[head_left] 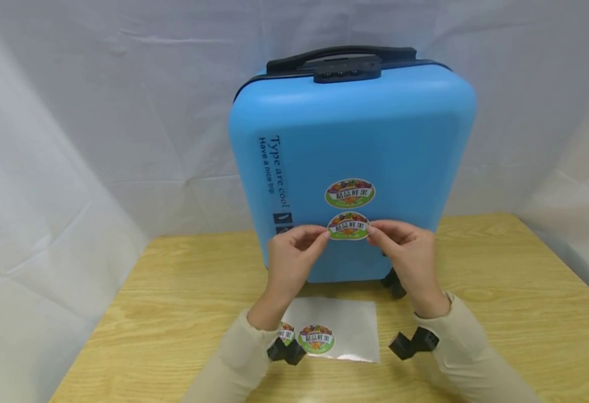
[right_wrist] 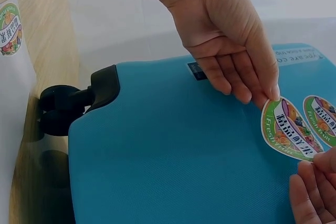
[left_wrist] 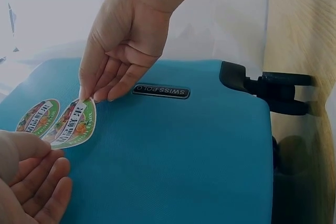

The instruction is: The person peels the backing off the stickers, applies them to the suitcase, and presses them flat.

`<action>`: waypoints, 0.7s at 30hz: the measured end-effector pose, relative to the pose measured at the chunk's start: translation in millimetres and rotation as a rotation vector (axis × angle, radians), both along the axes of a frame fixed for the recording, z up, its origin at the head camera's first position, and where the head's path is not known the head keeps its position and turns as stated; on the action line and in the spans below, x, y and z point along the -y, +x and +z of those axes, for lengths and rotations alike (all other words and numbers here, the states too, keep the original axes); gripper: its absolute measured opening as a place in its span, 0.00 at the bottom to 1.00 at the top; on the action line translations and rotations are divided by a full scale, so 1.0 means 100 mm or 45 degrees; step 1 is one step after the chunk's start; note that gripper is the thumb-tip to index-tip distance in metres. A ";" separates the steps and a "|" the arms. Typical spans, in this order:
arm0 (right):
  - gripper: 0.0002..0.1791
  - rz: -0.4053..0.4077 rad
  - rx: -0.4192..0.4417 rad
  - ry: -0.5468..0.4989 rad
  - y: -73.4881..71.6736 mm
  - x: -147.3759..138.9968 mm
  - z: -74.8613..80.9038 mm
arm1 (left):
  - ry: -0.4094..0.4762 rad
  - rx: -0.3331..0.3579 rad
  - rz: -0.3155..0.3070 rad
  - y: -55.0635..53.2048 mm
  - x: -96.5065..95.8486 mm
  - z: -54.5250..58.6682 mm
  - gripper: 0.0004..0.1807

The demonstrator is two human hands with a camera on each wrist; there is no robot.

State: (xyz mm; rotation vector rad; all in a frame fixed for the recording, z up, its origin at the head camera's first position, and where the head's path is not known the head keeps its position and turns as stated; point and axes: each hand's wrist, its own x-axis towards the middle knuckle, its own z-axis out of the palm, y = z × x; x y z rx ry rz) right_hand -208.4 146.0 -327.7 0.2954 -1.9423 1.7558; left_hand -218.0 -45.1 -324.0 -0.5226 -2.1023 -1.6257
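Observation:
Both hands pinch an oval fruit sticker [head_left: 348, 226] by its two ends, in front of an upright blue suitcase [head_left: 405, 151]. My left hand [head_left: 290, 257] has the sticker's left end between thumb and index finger. At the opposite end, the right hand [head_left: 411, 254] does the same, its other fingers loosely curled. Another matching oval sticker [head_left: 350, 193] is on the suitcase face just above the held one. In the left wrist view, the right hand [left_wrist: 131, 35] is close to a small SWISS POLO badge [left_wrist: 161, 91].
A pale sticker sheet [head_left: 352, 319] with oval stickers lies on the wooden table [head_left: 188, 296] before the suitcase. Black wheels [head_left: 394, 284] show at the suitcase's base, and a black carry handle [head_left: 342, 54] on top. White cloth [head_left: 183, 112] hangs behind and at the sides.

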 end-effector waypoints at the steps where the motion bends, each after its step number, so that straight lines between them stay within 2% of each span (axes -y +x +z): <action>1: 0.10 0.003 0.000 -0.004 0.00 0.00 0.00 | -0.003 -0.001 0.003 0.00 0.00 0.00 0.06; 10: 0.09 0.008 -0.024 -0.008 -0.02 0.01 0.00 | -0.064 -0.049 0.069 0.00 -0.02 0.01 0.07; 21: 0.09 -0.011 -0.044 -0.002 -0.02 0.02 -0.01 | -0.090 -0.068 0.092 0.00 -0.04 0.02 0.07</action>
